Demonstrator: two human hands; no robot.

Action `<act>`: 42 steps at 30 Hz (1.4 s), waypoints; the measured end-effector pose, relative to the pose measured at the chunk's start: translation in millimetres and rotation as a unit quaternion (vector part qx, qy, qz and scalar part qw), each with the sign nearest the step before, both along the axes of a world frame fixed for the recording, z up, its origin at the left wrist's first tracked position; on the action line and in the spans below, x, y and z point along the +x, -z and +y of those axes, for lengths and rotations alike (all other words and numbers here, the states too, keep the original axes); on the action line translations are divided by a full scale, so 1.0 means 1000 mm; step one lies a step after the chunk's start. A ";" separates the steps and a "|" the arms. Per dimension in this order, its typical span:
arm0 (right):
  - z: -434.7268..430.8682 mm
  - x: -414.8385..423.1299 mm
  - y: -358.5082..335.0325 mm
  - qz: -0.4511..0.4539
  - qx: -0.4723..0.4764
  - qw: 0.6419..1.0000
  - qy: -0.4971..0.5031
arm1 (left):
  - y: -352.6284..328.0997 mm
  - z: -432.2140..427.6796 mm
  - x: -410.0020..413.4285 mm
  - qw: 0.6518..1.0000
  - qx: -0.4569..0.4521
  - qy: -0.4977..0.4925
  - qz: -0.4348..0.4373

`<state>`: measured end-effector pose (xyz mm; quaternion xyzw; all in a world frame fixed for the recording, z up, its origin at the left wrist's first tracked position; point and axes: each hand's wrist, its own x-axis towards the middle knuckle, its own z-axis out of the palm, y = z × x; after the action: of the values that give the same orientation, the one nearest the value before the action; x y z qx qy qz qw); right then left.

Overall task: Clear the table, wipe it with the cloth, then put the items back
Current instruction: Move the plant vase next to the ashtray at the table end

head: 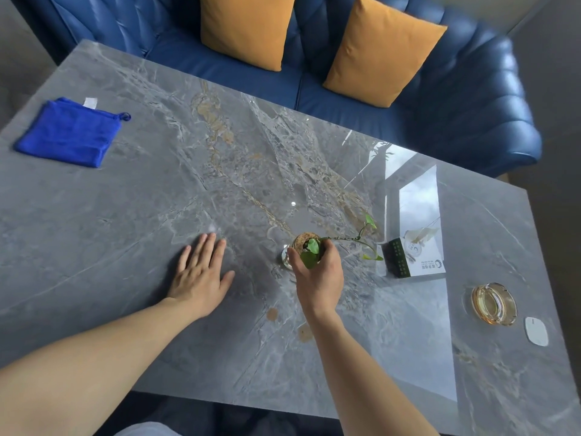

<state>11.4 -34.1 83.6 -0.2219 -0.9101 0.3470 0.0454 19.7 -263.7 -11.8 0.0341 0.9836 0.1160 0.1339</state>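
Bare forearms reach over grey marble table (132, 221). Left hand (201, 278) laid flat, released. Right hand (319, 275) clasped around glass plant vase (306, 247). Blue cloth (70, 133) folded far left. Blue sofa (456, 89) behind.

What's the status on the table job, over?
Left hand flat on table. Right hand gripping plant vase. Cloth untouched. Tissue box, ashtray remain.
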 end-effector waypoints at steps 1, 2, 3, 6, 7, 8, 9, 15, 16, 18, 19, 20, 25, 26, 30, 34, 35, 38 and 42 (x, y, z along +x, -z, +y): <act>0.004 0.002 -0.002 0.003 0.001 1.000 0.001 | 0.001 0.000 0.001 1.000 0.001 0.000 0.003; 0.008 0.005 -0.003 0.007 0.001 1.000 0.002 | 0.001 0.000 0.001 1.000 0.001 0.000 0.008; 0.013 0.008 -0.004 0.011 0.001 1.000 0.005 | 0.002 0.000 0.001 1.000 0.000 0.000 0.013; 0.030 0.018 -0.006 0.018 -0.001 1.000 0.017 | 0.002 -0.002 0.002 1.000 -0.007 0.000 0.017; 0.037 0.021 -0.007 0.018 -0.002 1.000 0.022 | 0.002 -0.002 0.002 1.000 -0.011 -0.001 0.018; 0.043 0.025 -0.008 0.019 -0.002 0.999 0.027 | 0.001 -0.002 0.003 1.000 -0.016 -0.001 0.018; 0.050 0.028 -0.010 0.021 -0.001 0.999 0.030 | 0.001 -0.002 0.003 1.000 -0.020 -0.001 0.017; 0.098 0.051 -0.016 0.033 0.007 0.998 0.056 | -0.007 0.010 0.001 0.999 -0.034 -0.023 0.008; 0.107 0.055 -0.016 0.035 0.004 0.998 0.061 | -0.010 0.014 -0.001 0.999 -0.034 -0.037 0.006; 0.123 0.063 -0.020 0.036 -0.004 0.997 0.069 | -0.018 0.029 -0.004 0.997 -0.022 -0.068 0.011; 0.133 0.068 -0.023 0.035 -0.009 0.997 0.071 | -0.022 0.041 -0.003 0.997 -0.014 -0.073 0.019; 0.143 0.072 -0.026 0.038 -0.014 0.997 0.071 | -0.025 0.056 -0.001 0.997 -0.006 -0.071 0.029; 0.212 0.096 -0.026 0.039 -0.004 0.995 0.087 | -0.040 0.165 0.014 0.998 0.032 0.027 0.044; 0.216 0.097 -0.026 0.037 -0.001 0.995 0.089 | -0.042 0.178 0.015 0.998 0.037 0.043 0.041; 0.262 0.110 -0.027 0.033 -0.002 0.994 0.105 | -0.046 0.264 0.024 0.993 0.052 0.110 0.013; 0.328 0.133 -0.019 0.032 -0.003 0.992 0.124 | -0.040 0.358 0.041 0.986 0.059 0.153 -0.007; 0.343 0.138 -0.017 0.030 -0.005 0.991 0.130 | -0.038 0.377 0.044 0.986 0.058 0.159 -0.009; 0.384 0.149 -0.014 0.028 -0.014 0.989 0.146 | -0.031 0.427 0.051 0.984 0.054 0.171 -0.015; 0.429 0.160 -0.010 0.029 -0.020 0.986 0.162 | -0.020 0.473 0.055 0.985 0.033 0.165 -0.030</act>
<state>171.9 395.2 93.3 -0.3569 -0.8535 0.3592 0.1228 74.6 209.3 8.0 0.1966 0.9557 0.1259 0.1792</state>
